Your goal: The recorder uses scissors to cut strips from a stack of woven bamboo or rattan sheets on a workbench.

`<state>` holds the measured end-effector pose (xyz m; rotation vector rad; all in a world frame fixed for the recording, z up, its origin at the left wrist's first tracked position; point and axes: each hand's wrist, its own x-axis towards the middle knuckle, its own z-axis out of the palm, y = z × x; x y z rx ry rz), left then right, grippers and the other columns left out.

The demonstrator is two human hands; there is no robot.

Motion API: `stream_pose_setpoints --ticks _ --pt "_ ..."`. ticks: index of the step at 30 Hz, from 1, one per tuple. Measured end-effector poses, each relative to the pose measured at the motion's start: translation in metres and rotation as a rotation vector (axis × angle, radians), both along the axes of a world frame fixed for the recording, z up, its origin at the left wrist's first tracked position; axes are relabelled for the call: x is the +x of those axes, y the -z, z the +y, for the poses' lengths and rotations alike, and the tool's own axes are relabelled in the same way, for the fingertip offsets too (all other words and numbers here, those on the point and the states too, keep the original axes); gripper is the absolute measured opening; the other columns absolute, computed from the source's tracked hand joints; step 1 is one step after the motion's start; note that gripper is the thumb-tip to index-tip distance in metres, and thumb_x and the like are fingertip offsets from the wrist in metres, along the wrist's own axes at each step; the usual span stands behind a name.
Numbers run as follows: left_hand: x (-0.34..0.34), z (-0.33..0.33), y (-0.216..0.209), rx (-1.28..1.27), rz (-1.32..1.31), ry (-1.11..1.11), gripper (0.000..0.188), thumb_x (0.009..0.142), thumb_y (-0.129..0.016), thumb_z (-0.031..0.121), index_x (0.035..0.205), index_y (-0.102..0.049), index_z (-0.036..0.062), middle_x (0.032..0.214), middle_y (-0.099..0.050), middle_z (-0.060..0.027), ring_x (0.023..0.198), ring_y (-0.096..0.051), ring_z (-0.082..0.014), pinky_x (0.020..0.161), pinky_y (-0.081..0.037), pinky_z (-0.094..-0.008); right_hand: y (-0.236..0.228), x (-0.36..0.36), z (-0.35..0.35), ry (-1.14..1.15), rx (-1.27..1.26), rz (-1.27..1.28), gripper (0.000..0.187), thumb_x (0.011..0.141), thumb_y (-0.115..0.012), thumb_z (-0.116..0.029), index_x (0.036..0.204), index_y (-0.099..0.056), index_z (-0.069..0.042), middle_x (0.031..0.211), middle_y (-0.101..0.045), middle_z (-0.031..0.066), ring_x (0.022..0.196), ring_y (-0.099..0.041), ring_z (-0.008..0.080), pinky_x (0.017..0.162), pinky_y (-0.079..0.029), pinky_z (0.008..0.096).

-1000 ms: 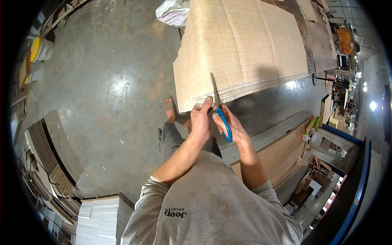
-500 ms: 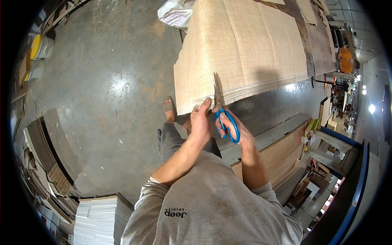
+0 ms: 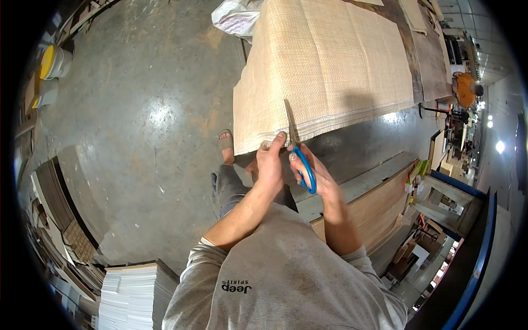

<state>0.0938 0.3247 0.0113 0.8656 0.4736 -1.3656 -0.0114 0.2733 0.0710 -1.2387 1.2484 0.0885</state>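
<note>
A woven straw-coloured sheet [image 3: 335,66] drapes over the table, its frayed near edge hanging toward me. With thumb on top, my left hand [image 3: 270,159] pinches that edge close to its left corner. My right hand [image 3: 314,168] is wrapped round the blue handles of a pair of scissors [image 3: 309,175], just right of my left hand. The long blades point away from me over the sheet and look nearly closed together. Where the lower blade lies is hidden.
Beyond the sheet's left side sits a white sack [image 3: 236,19]. Wooden boards [image 3: 368,206] lie at the right, beside a blue-edged frame [image 3: 456,209]. A stack of white panels [image 3: 129,297] stands lower left. Far right, a person in orange [image 3: 466,91] is visible.
The scissors' handles have come together and the blades have closed, tilting slightly left. My left hand keeps its grip on the sheet's edge.
</note>
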Motion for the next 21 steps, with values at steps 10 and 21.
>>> stream_pose_setpoints --ticks 10,21 --pt "-0.001 -0.001 -0.004 -0.005 -0.009 -0.054 0.013 0.093 -0.066 0.019 0.088 -0.063 0.0077 0.082 -0.064 -0.003 0.074 -0.058 -0.0123 0.067 -0.046 -0.0273 0.019 -0.003 0.009 0.038 -0.163 -0.048 0.036 0.094 -0.063 -0.037 0.115 -0.052 -0.01 0.071 -0.043 -0.0048 0.054 -0.04 0.0046 0.048 -0.036 0.022" --pt "0.003 0.001 -0.011 -0.005 0.039 -0.011 0.015 0.092 -0.069 0.02 0.089 -0.063 0.0066 0.085 -0.066 -0.0026 0.075 -0.059 -0.0114 0.07 -0.047 -0.0281 0.019 0.004 0.004 0.053 -0.167 -0.032 0.037 0.094 -0.064 -0.039 0.107 -0.052 -0.007 0.07 -0.044 -0.004 0.053 -0.041 0.005 0.047 -0.036 0.0223"
